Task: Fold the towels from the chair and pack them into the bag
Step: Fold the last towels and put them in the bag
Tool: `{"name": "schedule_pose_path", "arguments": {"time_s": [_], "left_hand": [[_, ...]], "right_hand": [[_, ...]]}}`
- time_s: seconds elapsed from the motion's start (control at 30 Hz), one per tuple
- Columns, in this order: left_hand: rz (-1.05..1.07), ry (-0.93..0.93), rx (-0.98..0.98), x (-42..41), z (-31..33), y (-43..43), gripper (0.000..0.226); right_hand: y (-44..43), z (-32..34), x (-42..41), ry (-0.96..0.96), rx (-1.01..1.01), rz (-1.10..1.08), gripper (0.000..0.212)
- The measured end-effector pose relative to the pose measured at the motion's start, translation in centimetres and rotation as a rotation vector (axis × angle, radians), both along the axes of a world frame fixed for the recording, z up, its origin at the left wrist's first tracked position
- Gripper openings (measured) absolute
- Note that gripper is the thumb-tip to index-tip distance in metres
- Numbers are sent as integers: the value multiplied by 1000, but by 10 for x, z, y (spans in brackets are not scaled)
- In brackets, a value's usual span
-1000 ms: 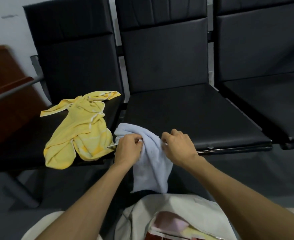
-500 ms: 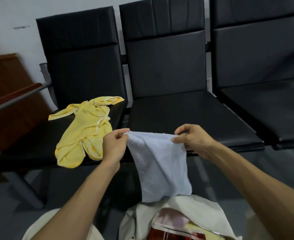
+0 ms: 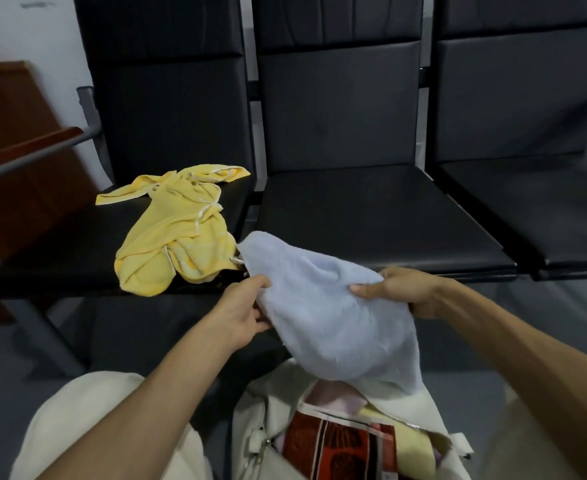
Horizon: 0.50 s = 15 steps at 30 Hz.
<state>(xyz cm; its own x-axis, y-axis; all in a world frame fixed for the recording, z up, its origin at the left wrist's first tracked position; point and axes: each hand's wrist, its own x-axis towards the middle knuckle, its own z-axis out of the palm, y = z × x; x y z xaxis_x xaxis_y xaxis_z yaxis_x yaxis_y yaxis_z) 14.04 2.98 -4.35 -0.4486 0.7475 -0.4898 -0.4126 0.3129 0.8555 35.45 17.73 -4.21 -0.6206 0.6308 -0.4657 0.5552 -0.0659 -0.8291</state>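
Observation:
A pale blue towel (image 3: 326,313) hangs in the air in front of the chairs, held between both hands. My left hand (image 3: 241,310) grips its left edge and my right hand (image 3: 399,289) grips its right edge. The towel's lower end droops over the open cream bag (image 3: 274,420) at the bottom centre, which holds pink, yellow and red patterned cloth. A crumpled yellow towel (image 3: 177,230) lies on the seat of the left black chair (image 3: 60,247).
Three black padded chairs stand in a row; the middle chair (image 3: 364,209) and right chair (image 3: 534,202) have bare seats. A brown wooden piece (image 3: 11,133) and a grey armrest (image 3: 25,157) are at the left. My light trousers (image 3: 87,420) show below.
Both hands lifted the blue towel off the chair edge, spread it, and now it is bunched and lower, over the bag. The camera has tilted down.

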Motion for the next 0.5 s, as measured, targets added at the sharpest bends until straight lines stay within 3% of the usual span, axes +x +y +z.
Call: {"name": "schedule_pose_path", "arguments": {"time_s": [0.13, 0.3, 0.5], "left_hand": [[2, -29, -31, -2, -4, -9, 21], [30, 122, 77, 1, 0, -8, 21], [119, 155, 121, -7, 8, -3, 18]], "right_hand": [[-1, 2, -1, 154, 18, -139, 42], [-6, 11, -4, 338, 39, -183, 31], [11, 23, 6, 287, -64, -279, 43]]}}
